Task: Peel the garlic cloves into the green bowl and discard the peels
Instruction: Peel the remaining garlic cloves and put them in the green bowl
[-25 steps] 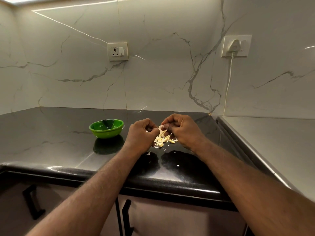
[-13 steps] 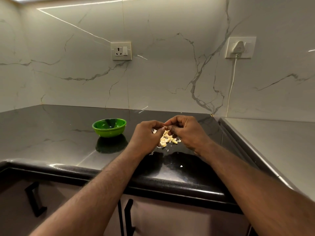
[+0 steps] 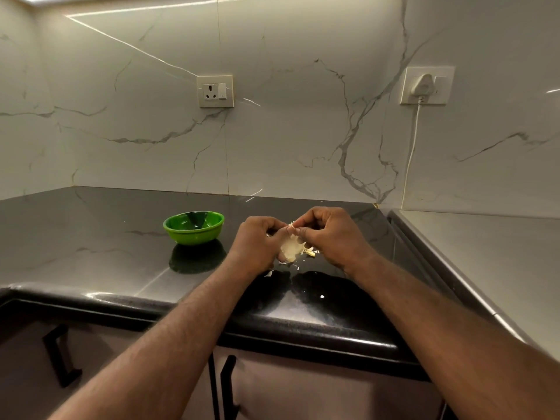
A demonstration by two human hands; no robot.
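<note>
A pale garlic clove (image 3: 290, 247) is held just above the black countertop (image 3: 100, 247). My left hand (image 3: 257, 245) curls round the clove from the left. My right hand (image 3: 330, 234) pinches a strip of papery skin at the clove's top. Both hands meet over a small pile of peels (image 3: 310, 253), mostly hidden behind them. The green bowl (image 3: 194, 227) stands on the counter to the left of my left hand; what lies inside it is not visible.
Small white peel scraps (image 3: 321, 296) lie on the counter near its front edge. A marble wall with a socket (image 3: 215, 91) runs behind. A plugged-in cable (image 3: 411, 153) hangs at the right, above a grey surface (image 3: 485, 253). Cabinet handles (image 3: 225, 386) sit below the counter.
Both hands have lifted slightly off the peel pile, and the clove now shows clearly between them. The camera has shifted a little to the left.
</note>
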